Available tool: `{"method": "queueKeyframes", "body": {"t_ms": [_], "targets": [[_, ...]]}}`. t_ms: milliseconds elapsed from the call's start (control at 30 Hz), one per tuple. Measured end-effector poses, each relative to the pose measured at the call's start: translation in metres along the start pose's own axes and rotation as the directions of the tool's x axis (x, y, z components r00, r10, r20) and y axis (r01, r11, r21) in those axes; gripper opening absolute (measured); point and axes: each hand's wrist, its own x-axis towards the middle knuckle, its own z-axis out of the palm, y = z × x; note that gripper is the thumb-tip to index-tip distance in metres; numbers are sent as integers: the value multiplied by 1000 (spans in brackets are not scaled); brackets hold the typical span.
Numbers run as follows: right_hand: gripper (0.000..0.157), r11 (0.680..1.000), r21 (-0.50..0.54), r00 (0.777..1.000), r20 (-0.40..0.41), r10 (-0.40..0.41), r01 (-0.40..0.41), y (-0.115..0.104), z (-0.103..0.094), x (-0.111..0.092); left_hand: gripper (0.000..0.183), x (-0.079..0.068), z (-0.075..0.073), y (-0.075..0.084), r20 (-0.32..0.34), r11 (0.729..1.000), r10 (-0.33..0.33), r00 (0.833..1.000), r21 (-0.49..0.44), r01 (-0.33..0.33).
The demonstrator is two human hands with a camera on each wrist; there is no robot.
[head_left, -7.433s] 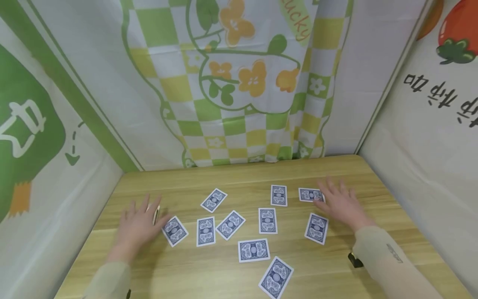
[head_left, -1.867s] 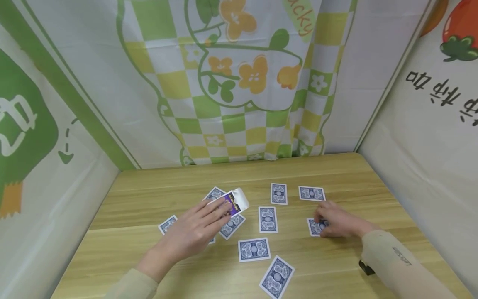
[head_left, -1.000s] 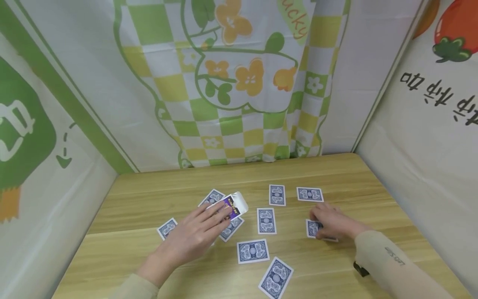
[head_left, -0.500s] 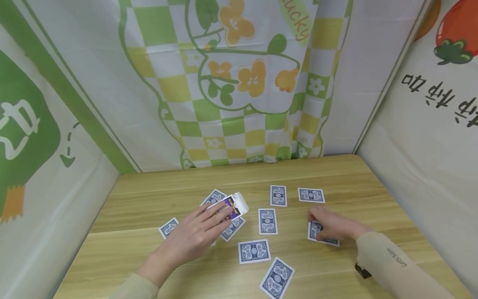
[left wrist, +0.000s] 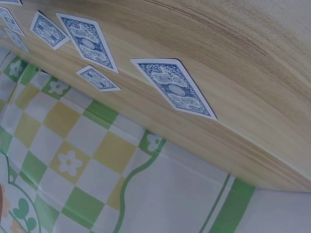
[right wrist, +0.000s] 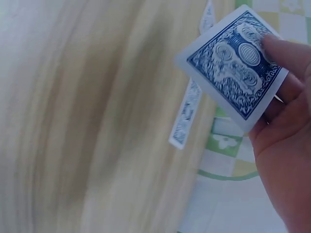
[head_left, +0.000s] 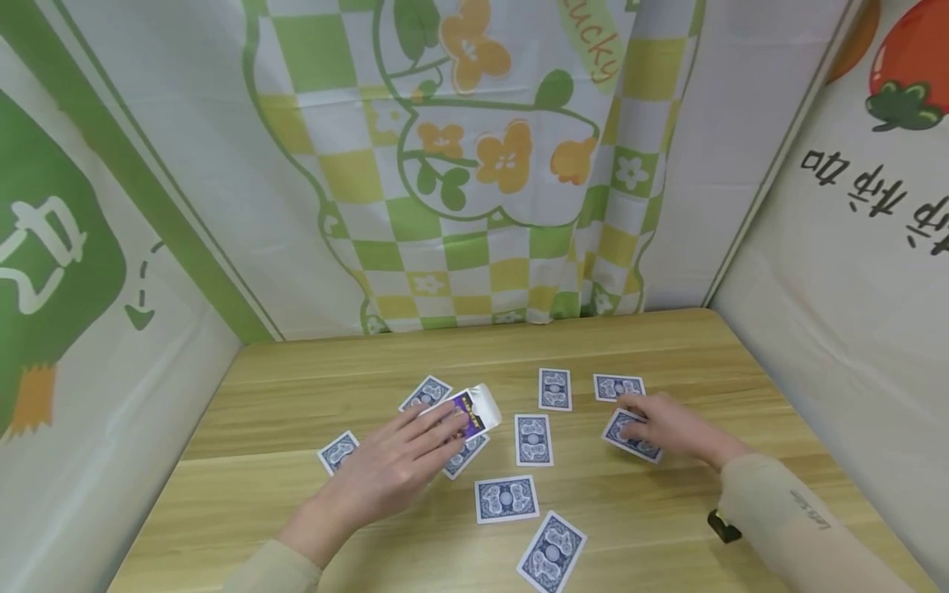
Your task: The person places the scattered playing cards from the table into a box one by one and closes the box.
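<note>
In the head view my left hand [head_left: 400, 461] holds a card box [head_left: 469, 414] over the left-hand cards. Its fingers lie across the purple printed face, the white flap end points right, and the thumb is hidden. Neither this hand nor the box shows in the left wrist view. My right hand [head_left: 670, 424] pinches a blue-backed playing card [head_left: 630, 436] off the table. The right wrist view shows the thumb on the back of this playing card [right wrist: 233, 68] and fingers beneath it. Just beyond lies another card [head_left: 618, 387], partly covered by this hand.
Several more blue-backed cards lie on the wooden table [head_left: 415, 552]: one card [head_left: 554, 389] at the back, others [head_left: 534, 440] [head_left: 507, 499] in the middle, and one card [head_left: 552, 550] in front. A checkered curtain [head_left: 482, 247] hangs behind, with printed walls at both sides.
My right hand has raised the card it was working at on the table. Earlier, my left hand moved from the table's left to the middle with the box; lately it stays nearly still.
</note>
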Motion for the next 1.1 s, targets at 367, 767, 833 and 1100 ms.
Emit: {"method": "queueKeyframes", "body": {"t_ms": [367, 767, 833, 1100], "targets": [[10, 986, 162, 981, -194, 7, 25, -20, -12, 4, 41, 5, 2, 1, -33, 999, 28, 999, 33, -27], [27, 865, 501, 965, -208, 159, -34, -47, -14, 10, 34, 19, 6, 4, -87, 999, 44, 995, -9, -45], [27, 848, 529, 962, -224, 156, -14, -51, -14, 11, 33, 22, 7, 5, -95, 999, 48, 994, -9, -49], [29, 781, 623, 955, -254, 154, 39, -61, -15, 14, 38, 33, 11, 7, -112, 997, 72, 991, -2, -72]]}}
